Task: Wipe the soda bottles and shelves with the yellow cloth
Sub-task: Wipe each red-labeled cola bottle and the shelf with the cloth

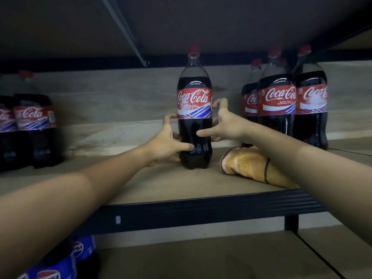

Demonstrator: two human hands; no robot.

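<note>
My left hand [168, 142] and right hand [225, 125] wrap the lower body of a dark plastic cola bottle with a red label [194, 117], steadying it, I judge, to shift it. It stands upright on the pale wooden shelf [153, 182], cap up, label facing me. The rolled yellow cloth [251, 165] lies just right.
</note>
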